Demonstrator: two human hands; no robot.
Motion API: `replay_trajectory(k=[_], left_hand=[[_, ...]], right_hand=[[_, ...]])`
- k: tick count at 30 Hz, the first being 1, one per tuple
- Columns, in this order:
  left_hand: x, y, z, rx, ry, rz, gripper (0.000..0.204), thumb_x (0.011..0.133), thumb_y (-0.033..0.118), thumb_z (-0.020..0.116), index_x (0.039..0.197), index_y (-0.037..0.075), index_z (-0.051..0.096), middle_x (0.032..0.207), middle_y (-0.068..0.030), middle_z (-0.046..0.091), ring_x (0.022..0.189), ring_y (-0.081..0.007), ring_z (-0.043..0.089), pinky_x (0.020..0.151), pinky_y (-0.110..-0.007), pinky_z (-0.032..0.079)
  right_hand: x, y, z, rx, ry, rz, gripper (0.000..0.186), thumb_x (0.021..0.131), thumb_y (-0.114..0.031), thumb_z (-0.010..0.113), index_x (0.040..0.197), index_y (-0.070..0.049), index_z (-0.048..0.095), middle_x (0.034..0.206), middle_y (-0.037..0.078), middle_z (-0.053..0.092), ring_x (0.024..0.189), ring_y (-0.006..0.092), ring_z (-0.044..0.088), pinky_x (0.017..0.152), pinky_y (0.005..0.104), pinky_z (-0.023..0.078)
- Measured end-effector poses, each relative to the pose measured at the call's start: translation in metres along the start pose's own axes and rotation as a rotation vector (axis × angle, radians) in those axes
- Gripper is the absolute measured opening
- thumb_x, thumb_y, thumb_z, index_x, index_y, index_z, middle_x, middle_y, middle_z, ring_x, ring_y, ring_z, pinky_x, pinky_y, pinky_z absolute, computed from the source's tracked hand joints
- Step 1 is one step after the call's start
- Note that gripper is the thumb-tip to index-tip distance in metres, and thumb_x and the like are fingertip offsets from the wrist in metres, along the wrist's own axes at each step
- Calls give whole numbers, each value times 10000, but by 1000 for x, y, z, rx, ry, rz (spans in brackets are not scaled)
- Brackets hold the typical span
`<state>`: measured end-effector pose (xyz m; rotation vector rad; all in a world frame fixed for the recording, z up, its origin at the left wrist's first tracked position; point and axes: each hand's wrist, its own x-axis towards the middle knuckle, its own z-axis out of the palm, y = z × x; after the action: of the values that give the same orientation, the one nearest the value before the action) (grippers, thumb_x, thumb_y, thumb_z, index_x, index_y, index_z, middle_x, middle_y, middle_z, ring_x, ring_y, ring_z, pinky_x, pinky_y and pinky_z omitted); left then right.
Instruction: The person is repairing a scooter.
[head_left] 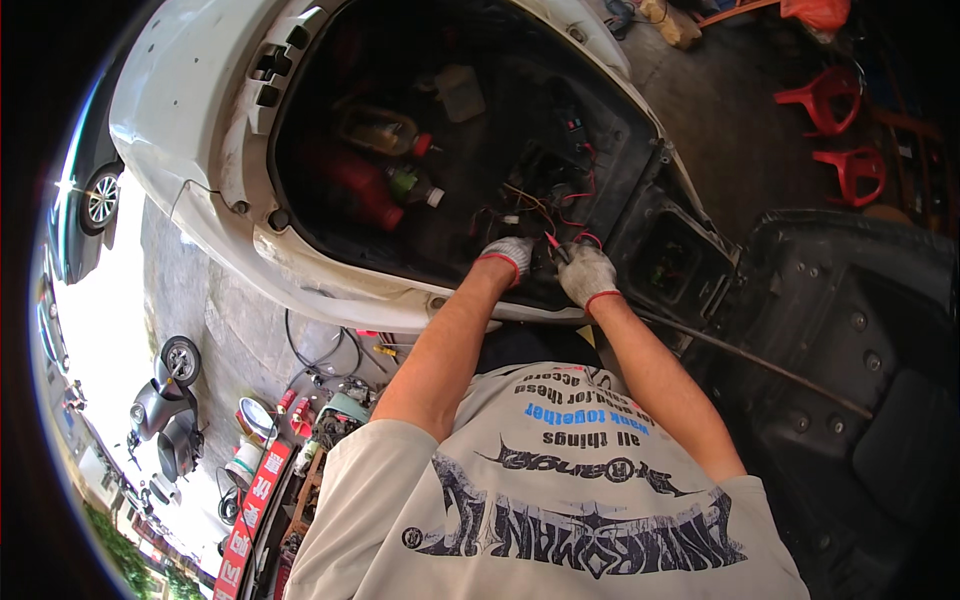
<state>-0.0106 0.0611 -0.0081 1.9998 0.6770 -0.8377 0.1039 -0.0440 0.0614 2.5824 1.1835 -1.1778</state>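
Note:
Both my hands wear pale work gloves with red cuffs and reach into the dark storage compartment [470, 165] of a white scooter body. My left hand [510, 258] is at the near side, by loose wires and a white connector [512, 219]; its fingertips are hidden. To its right, my right hand [587, 272] is closed round a slim red and dark tool [554, 241], whose exact kind is unclear. Thin red and yellow wires [545, 200] run just beyond both hands. A small dark device [573, 122] with lit spots sits farther back, with a red lead beside it.
Bottles lie in the compartment, among them a yellowish bottle [385, 130] and a red bottle [375, 195]. The raised black seat [850, 360] is at right, a thin rod [760, 372] reaching it. Red chairs [850, 175] stand far right. Tools and cables [320, 345] lie lower left.

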Motion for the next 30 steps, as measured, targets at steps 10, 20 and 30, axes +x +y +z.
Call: replay_trajectory(k=[10, 20, 30], left_hand=[[5, -3, 9, -53, -4, -87, 351, 924, 199, 375, 1110, 67, 641, 1218, -172, 577, 1146, -328, 551, 934, -422, 473], [-7, 4, -6, 115, -194, 53, 303, 775, 86, 547, 1044, 3, 658, 1107, -224, 624, 1041, -331, 617, 855, -407, 511], [-13, 6, -10, 54, -152, 75, 314, 767, 103, 550, 1043, -8, 650, 1087, -232, 631, 1034, -341, 615, 859, -409, 503]], right_hand=[[17, -21, -5, -168, -286, -73, 450, 861, -421, 545, 1113, -59, 633, 1155, 176, 617, 1103, 325, 571, 941, 403, 452], [26, -10, 15, -130, -400, -26, 527, 851, -426, 513, 1173, -18, 599, 1215, 213, 578, 1145, 349, 545, 967, 414, 434], [32, -13, 10, -109, -433, -66, 553, 833, -444, 514, 1155, -3, 608, 1216, 221, 575, 1146, 351, 545, 961, 415, 434]])
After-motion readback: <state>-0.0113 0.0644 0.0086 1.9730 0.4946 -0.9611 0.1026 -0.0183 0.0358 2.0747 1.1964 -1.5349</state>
